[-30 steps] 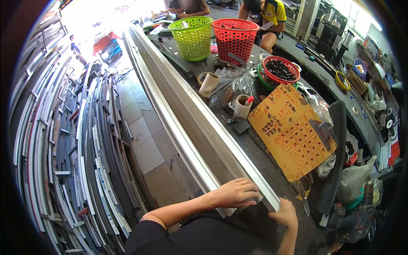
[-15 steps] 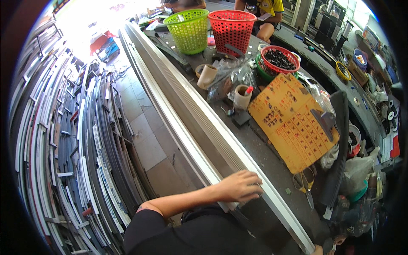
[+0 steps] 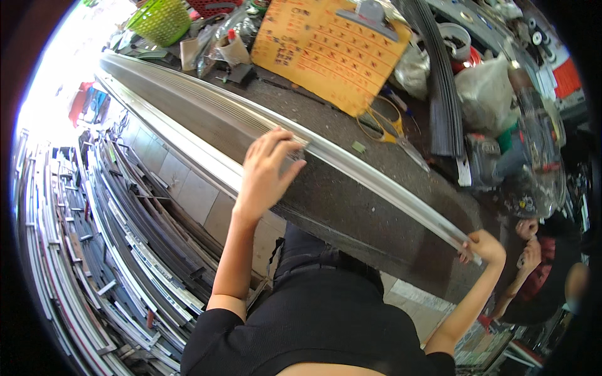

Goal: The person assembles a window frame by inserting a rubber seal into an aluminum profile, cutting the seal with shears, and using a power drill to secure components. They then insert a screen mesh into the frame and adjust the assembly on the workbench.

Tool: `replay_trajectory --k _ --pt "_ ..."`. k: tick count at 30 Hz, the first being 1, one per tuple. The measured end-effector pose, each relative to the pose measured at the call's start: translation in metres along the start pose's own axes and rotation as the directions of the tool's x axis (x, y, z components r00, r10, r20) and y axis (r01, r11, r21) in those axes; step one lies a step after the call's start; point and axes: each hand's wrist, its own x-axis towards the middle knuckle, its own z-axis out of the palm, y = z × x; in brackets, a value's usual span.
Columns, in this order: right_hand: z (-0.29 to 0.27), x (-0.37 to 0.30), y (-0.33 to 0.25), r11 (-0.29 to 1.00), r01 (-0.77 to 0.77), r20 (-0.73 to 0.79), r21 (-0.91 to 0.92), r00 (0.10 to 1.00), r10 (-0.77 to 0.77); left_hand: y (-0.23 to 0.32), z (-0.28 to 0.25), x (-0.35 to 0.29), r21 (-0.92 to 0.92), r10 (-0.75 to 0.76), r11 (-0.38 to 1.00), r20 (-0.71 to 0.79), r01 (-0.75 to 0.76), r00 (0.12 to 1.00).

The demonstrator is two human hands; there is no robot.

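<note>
A long white aluminium profile [image 3: 389,185] lies slantwise across the dark workbench, its near end sticking out farther than the others. My right hand [image 3: 484,247] grips that near end, fingers curled around it. Alongside lie grey-brown ribbed profiles [image 3: 194,103], and at their left another white profile [image 3: 182,147]. My left hand [image 3: 269,169] is over the near ends of the ribbed profiles, its fingers spread and thumb apart. The palm hides part of those ends, and I cannot tell how firmly the hand touches them.
An orange marked clipboard [image 3: 326,53], yellow-handled scissors [image 3: 392,128] and black strips [image 3: 442,106] lie beyond the white profile. Power tools [image 3: 533,156] are at the right, near another person's hands [image 3: 530,247]. Racked profiles [image 3: 119,250] fill the left; a green basket [image 3: 160,24] stands far off.
My view has swung, so the bench contents sit higher and farther left. My left hand has turned and its fingers have spread. My right hand, barely visible before, now shows fully on the profile's end.
</note>
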Motion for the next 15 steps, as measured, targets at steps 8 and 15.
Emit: replay_trajectory --k 8,15 --pt "-0.012 0.005 0.001 0.999 0.047 0.133 -0.023 0.99 -0.044 0.003 0.006 0.001 0.143 0.031 0.989 -0.026 -0.027 0.999" --pt "-0.01 0.002 -0.008 0.994 0.09 0.119 -0.056 0.989 -0.083 0.006 0.01 -0.001 0.22 -0.005 0.975 -0.026 0.011 1.0"
